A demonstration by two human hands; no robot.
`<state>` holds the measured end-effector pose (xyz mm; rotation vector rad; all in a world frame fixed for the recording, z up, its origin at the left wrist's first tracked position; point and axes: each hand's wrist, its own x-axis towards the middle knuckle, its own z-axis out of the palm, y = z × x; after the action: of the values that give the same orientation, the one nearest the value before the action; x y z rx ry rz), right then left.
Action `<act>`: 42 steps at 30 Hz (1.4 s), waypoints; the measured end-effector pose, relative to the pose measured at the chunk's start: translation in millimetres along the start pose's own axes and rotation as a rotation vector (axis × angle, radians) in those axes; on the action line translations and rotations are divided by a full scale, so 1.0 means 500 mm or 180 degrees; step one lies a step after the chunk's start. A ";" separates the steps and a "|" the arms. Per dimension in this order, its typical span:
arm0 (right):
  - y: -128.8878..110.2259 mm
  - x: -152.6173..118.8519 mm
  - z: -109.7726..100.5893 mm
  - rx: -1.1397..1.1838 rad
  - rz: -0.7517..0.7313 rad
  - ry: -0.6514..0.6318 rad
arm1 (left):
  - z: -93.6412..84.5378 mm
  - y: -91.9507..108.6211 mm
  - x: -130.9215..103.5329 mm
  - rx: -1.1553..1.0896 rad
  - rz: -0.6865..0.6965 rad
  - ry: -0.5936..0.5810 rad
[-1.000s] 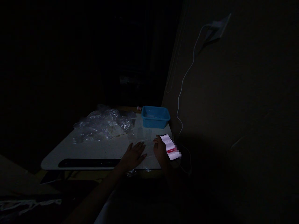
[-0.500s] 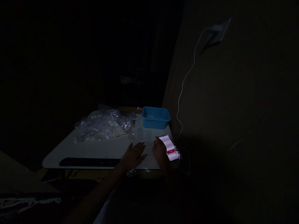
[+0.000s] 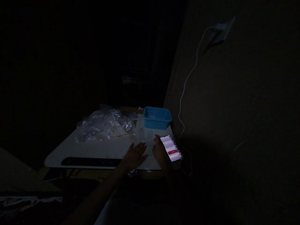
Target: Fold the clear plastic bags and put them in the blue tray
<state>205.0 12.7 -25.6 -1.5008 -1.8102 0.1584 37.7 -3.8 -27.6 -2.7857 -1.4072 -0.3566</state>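
In the dim light my left hand point(image 3: 134, 157) lies flat near the front edge of the white table point(image 3: 93, 150), fingers apart, on a clear plastic sheet or bag point(image 3: 142, 134) spread there. My right hand point(image 3: 159, 152) is at the sheet's right side, fingers slightly bent and apart, with no held object visible. Beside the right hand a lit phone point(image 3: 171, 149) shows a pale screen with a red bar; part of it is blurred out. It is too dark to see exactly where the fingertips touch the clear plastic.
A heap of crumpled clear plastic bags point(image 3: 107, 122) covers the table's back left. A blue basin point(image 3: 157, 123) stands at the back right, a small pinkish item point(image 3: 140, 108) beside it. A white cable point(image 3: 185, 82) hangs from a wall socket point(image 3: 222, 31). A dark slot point(image 3: 91, 162) runs along the front edge.
The view has shifted slightly, moving the scene a little to the right. My right hand's fingers have shifted slightly, one pointing up more; the left hand stays flat.
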 end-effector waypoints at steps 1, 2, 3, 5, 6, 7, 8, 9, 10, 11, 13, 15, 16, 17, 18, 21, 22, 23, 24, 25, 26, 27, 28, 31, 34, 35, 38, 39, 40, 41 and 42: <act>-0.001 -0.001 -0.001 0.0032 0.0014 0.0005 | 0.000 0.000 0.000 0.0002 -0.0005 0.0015; -0.002 -0.002 -0.003 0.0066 0.0015 -0.0023 | -0.001 0.001 0.000 0.0002 -0.0005 0.0029; -0.003 -0.002 -0.005 0.0096 0.0008 -0.0075 | -0.002 0.001 -0.001 -0.0002 0.0003 0.0039; -0.007 -0.002 -0.009 0.0131 -0.0001 -0.0176 | -0.004 0.002 -0.002 -0.0010 0.0022 0.0039; -0.007 -0.002 -0.010 0.0132 0.0004 -0.0201 | -0.005 0.003 -0.002 -0.0012 0.0028 0.0027; -0.007 -0.001 -0.010 0.0121 0.0015 -0.0200 | -0.006 0.003 -0.002 -0.0011 0.0025 0.0009; -0.007 0.000 -0.009 0.0103 0.0032 -0.0182 | -0.007 0.004 -0.002 -0.0007 0.0016 -0.0011; -0.005 0.001 -0.007 0.0080 0.0052 -0.0156 | -0.008 0.005 -0.002 -0.0001 0.0005 -0.0023; -0.004 0.001 -0.006 0.0058 0.0075 -0.0129 | -0.009 0.005 -0.002 0.0005 -0.0001 -0.0026; -0.003 0.002 -0.005 0.0043 0.0094 -0.0101 | -0.008 0.005 -0.002 0.0008 -0.0001 -0.0018; -0.001 0.002 -0.004 0.0048 0.0068 -0.0077 | -0.007 0.005 -0.002 0.0010 0.0006 0.0015; -0.003 0.001 -0.006 0.0100 -0.0092 -0.0189 | -0.005 0.003 -0.001 0.0006 0.0019 0.0019; -0.005 0.001 -0.007 0.0128 -0.0194 -0.0281 | -0.004 0.003 -0.001 0.0004 0.0018 0.0011; -0.006 0.000 -0.008 0.0144 -0.0270 -0.0359 | -0.003 0.002 -0.001 0.0004 0.0013 0.0003; -0.008 0.000 -0.009 0.0143 -0.0299 -0.0403 | -0.002 0.002 -0.001 0.0006 0.0010 -0.0006; -0.007 0.001 -0.007 0.0075 -0.0168 -0.0276 | -0.005 0.004 -0.001 0.0022 0.0007 -0.0027; -0.005 0.001 -0.005 0.0069 -0.0112 -0.0201 | -0.006 0.005 -0.001 0.0032 0.0002 -0.0037; -0.004 0.001 -0.004 0.0089 -0.0060 -0.0125 | -0.008 0.007 -0.001 0.0042 -0.0004 -0.0050; -0.002 0.002 -0.002 0.0133 -0.0001 -0.0043 | -0.010 0.008 -0.001 0.0049 -0.0014 -0.0063; 0.000 0.001 0.000 0.0199 0.0072 0.0035 | -0.012 0.009 0.000 0.0049 -0.0020 -0.0076; 0.001 0.001 0.000 0.0272 0.0161 0.0098 | -0.013 0.009 0.000 0.0041 -0.0023 -0.0084; 0.002 0.001 0.000 0.0338 0.0261 0.0142 | -0.013 0.009 0.000 0.0029 -0.0022 -0.0084; 0.001 0.001 -0.001 0.0382 0.0360 0.0166 | -0.012 0.008 0.000 0.0015 -0.0019 -0.0077; -0.001 0.001 -0.004 0.0288 0.0607 0.0167 | -0.006 0.004 0.000 -0.0014 -0.0004 -0.0035; -0.001 0.002 -0.004 0.0094 0.0791 0.0298 | 0.001 0.001 0.000 -0.0029 0.0003 0.0018; 0.000 0.002 -0.003 0.0090 0.0812 0.0358 | 0.002 0.000 0.000 -0.0037 0.0006 0.0034; 0.006 0.001 0.002 0.0178 0.0674 0.0484 | 0.002 0.000 -0.001 -0.0065 0.0015 0.0059; 0.008 0.000 0.004 0.0195 0.0610 0.0489 | 0.002 0.000 -0.001 -0.0076 0.0016 0.0063; 0.010 0.000 0.005 0.0205 0.0570 0.0483 | 0.001 0.000 -0.001 -0.0090 0.0017 0.0070; 0.012 0.000 0.006 0.0216 0.0565 0.0475 | 0.000 0.001 -0.001 -0.0108 0.0017 0.0081; 0.013 0.000 0.007 0.0237 0.0592 0.0462 | 0.000 0.001 -0.001 -0.0130 0.0015 0.0094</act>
<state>208.0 15.7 -31.4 -1.5849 -1.5343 0.2001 37.7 -4.7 -27.6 -2.8030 -1.4028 -0.4296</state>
